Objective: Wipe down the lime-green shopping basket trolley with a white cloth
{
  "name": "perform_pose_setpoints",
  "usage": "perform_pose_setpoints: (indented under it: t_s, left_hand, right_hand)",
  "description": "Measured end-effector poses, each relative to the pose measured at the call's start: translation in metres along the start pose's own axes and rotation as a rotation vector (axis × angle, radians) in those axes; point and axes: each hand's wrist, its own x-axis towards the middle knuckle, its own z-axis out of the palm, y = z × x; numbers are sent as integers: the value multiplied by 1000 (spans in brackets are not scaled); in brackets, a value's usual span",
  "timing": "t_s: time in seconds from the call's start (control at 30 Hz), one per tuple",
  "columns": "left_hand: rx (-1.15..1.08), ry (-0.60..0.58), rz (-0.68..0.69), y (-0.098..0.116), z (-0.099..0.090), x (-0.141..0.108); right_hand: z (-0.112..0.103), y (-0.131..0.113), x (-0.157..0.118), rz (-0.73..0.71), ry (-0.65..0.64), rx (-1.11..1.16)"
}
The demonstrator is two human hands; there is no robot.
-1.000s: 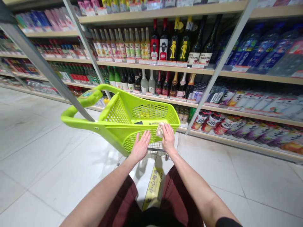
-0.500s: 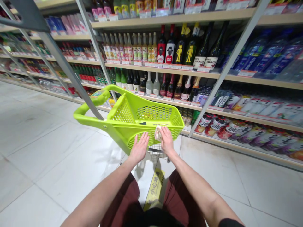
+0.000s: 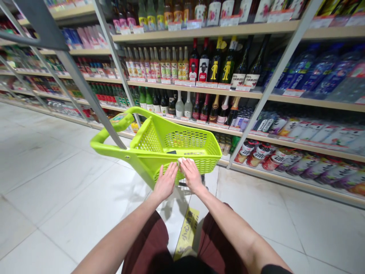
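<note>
A bright green shopping cart with perforated basket walls stands in front of me, its handle to the left. My left hand lies against the near side of the basket, fingers extended and holding nothing. Right beside it, my right hand presses a crumpled white cloth to the same side, just below the rim. Most of the cloth is hidden under the fingers. A small dark object lies inside the basket.
Shelves of bottles run behind the cart. A grey metal pole with a dark top rises at the left, in front of the cart handle. On the tiled floor between my legs is a yellow sign.
My right hand has moved left along the basket side with the cloth, closer to my left hand. The view has tilted slightly upward.
</note>
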Motion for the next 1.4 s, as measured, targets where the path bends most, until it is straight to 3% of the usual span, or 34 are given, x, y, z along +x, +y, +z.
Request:
perform_pose_setpoints:
  t_s: [0.1,0.23,0.33,0.47,0.57,0.77,0.93,1.03,1.23,1.4]
  left_hand:
    - [6,82,-41,-10,-21,19]
    - [18,128,-118,-22,-37,39]
    - [8,127,-113,-27,-38,41]
    - [-25,155,-133,-28,-41,41]
    - [-63,175,-151,-25,-44,41]
    - [-98,230,-149,-19,-42,37]
    - [-84,256,-67,-22,-39,27]
    - [-60,295,-39,-25,-37,20]
    - [-67,381,24,-26,-33,9]
    - [-91,343,95,-23,-35,13]
  right_hand:
    - [-11,2,29,34,38,-32]
    - [-17,15,46,37,-70,-85]
    - [-30,42,36,95,-107,-133]
    - [-62,89,10,277,-63,-255]
    - [-79,109,-3,394,-14,-317]
    - [-67,80,17,304,-39,-209]
    - [-65,63,35,282,-187,-184]
    - [-74,62,25,240,-190,-132]
    - [-87,52,-7,243,-45,-83]
    - [-99,62,-28,299,53,-126]
